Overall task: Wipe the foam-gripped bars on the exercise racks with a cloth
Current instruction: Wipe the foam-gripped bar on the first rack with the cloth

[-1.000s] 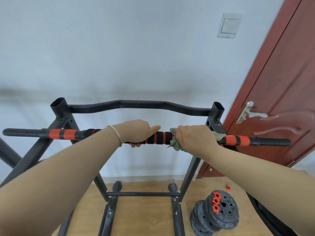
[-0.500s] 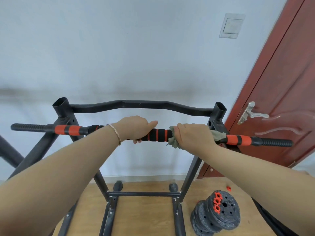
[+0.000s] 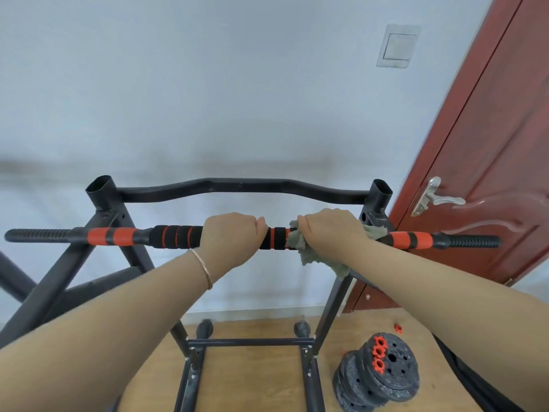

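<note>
Gripping the black-and-orange foam-padded bar (image 3: 178, 237), the left hand (image 3: 228, 237) curls round it; the right hand (image 3: 326, 233) clamps a grey-green fuzzy cloth (image 3: 309, 254) against it.

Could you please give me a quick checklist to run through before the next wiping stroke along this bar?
1. Left hand grips the foam-gripped bar, steadying it: ok.
2. Right hand holds the cloth wrapped over the bar: ok.
3. Cloth's path leftward free: not ok, the left hand sits on the foam close by.
4. Foam under the cloth clean: cannot tell, hidden.
5. Feet clear of the weight plates on the floor: cannot tell, feet out of view.
</note>
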### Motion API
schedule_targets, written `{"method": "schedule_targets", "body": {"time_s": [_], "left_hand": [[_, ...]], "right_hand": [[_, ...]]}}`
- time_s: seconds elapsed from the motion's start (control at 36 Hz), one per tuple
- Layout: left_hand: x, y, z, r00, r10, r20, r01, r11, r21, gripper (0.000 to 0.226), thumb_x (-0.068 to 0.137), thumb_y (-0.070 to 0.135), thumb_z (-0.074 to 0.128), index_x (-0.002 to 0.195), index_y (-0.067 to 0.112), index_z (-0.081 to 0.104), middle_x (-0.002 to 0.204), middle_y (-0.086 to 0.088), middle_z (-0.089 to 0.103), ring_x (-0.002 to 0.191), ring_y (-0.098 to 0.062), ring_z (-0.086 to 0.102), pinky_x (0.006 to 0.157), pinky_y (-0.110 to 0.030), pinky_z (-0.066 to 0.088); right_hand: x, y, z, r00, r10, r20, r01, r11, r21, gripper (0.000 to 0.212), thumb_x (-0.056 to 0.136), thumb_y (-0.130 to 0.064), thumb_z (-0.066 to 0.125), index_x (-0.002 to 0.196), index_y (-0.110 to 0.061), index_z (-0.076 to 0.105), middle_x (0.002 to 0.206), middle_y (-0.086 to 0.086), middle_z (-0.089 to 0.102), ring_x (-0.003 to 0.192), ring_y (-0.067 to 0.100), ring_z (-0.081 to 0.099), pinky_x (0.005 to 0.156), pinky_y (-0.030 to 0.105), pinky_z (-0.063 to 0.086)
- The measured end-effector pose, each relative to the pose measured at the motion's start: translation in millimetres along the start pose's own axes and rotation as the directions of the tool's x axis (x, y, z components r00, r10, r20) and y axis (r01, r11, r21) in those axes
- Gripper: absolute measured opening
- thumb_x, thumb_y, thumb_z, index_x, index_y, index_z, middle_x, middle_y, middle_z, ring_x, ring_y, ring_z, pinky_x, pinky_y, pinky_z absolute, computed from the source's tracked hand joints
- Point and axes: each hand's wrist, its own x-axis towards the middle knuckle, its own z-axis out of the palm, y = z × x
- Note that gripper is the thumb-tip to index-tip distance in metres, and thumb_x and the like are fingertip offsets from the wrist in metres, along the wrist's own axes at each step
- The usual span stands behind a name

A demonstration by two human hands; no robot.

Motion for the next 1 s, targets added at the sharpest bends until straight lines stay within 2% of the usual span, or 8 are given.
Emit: {"method": "schedule_targets", "body": {"time_s": [0.17, 0.28, 0.47, 0.61, 0.69, 0.75, 0.92, 1.0], "left_hand": [[26, -15, -15, 0.907, 0.006, 0.422, 0.222, 0.843, -0.489, 0.045, 0.1, 0.038, 0.023, 0.091, 0.009, 0.057, 0.066, -0.003, 0.07, 0.059, -0.02, 0.068, 0.076, -0.032, 0.054], [13, -11, -7, 0.982, 0.129, 0.137, -0.128, 0.992, -0.018, 0.027, 0.092, 0.02, 0.052, 0.114, 0.013, 0.036, 0.071, -0.003, 0.049, 0.062, -0.023, 0.053, 0.05, -0.03, 0.039], [-9, -1, 6, 0.979, 0.062, -0.197, -0.065, 0.998, -0.013, 0.023, 0.076, 0.018, 0.073, 0.084, 0.015, 0.051, 0.052, 0.002, 0.029, 0.039, -0.021, 0.04, 0.043, -0.022, 0.034], [-4, -6, -3, 0.995, 0.078, -0.068, -0.076, 0.997, 0.032, 0.02, 0.092, 0.022, 0.052, 0.109, 0.019, 0.042, 0.071, 0.001, 0.043, 0.064, -0.022, 0.053, 0.052, -0.028, 0.04], [10, -19, -14, 0.979, 0.086, 0.182, -0.06, 0.987, -0.146, 0.014, 0.097, 0.028, 0.043, 0.107, 0.017, 0.041, 0.069, 0.001, 0.052, 0.066, -0.022, 0.053, 0.059, -0.031, 0.047], [16, -23, -15, 0.957, 0.041, 0.286, 0.065, 0.934, -0.351, 0.044, 0.101, 0.045, 0.026, 0.094, 0.013, 0.055, 0.064, 0.001, 0.064, 0.064, -0.02, 0.062, 0.068, -0.031, 0.049], [4, -13, -2, 0.993, 0.103, 0.055, -0.104, 0.994, 0.015, 0.044, 0.094, 0.024, 0.051, 0.131, 0.018, 0.027, 0.069, 0.0, 0.041, 0.063, -0.023, 0.051, 0.053, -0.03, 0.043], [-5, -4, 0, 0.999, 0.027, -0.024, -0.027, 0.999, 0.028, 0.039, 0.091, 0.025, 0.054, 0.123, 0.016, 0.033, 0.064, 0.001, 0.04, 0.058, -0.022, 0.055, 0.052, -0.029, 0.047]], "right_hand": [[-20, -11, 15, 0.97, 0.026, -0.24, -0.027, 1.0, -0.003, 0.027, 0.074, -0.034, 0.08, 0.083, -0.015, 0.063, 0.058, -0.003, 0.046, 0.042, 0.016, 0.033, 0.039, 0.022, 0.036], [-11, -9, 5, 0.994, 0.028, -0.104, -0.036, 0.997, -0.073, 0.02, 0.084, -0.025, 0.067, 0.08, -0.014, 0.051, 0.055, -0.004, 0.034, 0.045, 0.02, 0.038, 0.042, 0.023, 0.031], [21, 8, -13, 0.945, -0.136, 0.296, 0.097, 0.985, 0.142, 0.026, 0.106, -0.015, 0.029, 0.109, -0.004, 0.053, 0.105, 0.012, 0.056, 0.086, 0.024, 0.044, 0.075, 0.033, 0.04], [0, -4, -3, 0.997, -0.079, 0.005, 0.079, 0.997, -0.002, 0.009, 0.098, -0.018, 0.045, 0.091, -0.013, 0.045, 0.067, 0.0, 0.044, 0.061, 0.022, 0.048, 0.049, 0.032, 0.037], [-17, -12, 11, 0.98, -0.063, -0.187, 0.059, 0.998, -0.024, 0.018, 0.087, -0.027, 0.067, 0.096, -0.013, 0.059, 0.063, 0.0, 0.05, 0.045, 0.02, 0.045, 0.042, 0.025, 0.034], [-20, -13, 17, 0.969, -0.069, -0.239, 0.063, 0.997, -0.032, 0.025, 0.086, -0.031, 0.07, 0.101, -0.012, 0.061, 0.065, 0.001, 0.053, 0.044, 0.021, 0.047, 0.043, 0.024, 0.035], [-11, -12, 5, 0.994, -0.042, -0.101, 0.032, 0.994, -0.102, 0.012, 0.09, -0.023, 0.06, 0.086, -0.013, 0.053, 0.061, -0.003, 0.037, 0.049, 0.019, 0.043, 0.043, 0.027, 0.04], [3, -7, -4, 0.995, -0.09, 0.053, 0.093, 0.994, -0.055, 0.013, 0.102, -0.02, 0.039, 0.092, -0.012, 0.042, 0.066, -0.001, 0.035, 0.066, 0.024, 0.049, 0.051, 0.031, 0.036]]}}
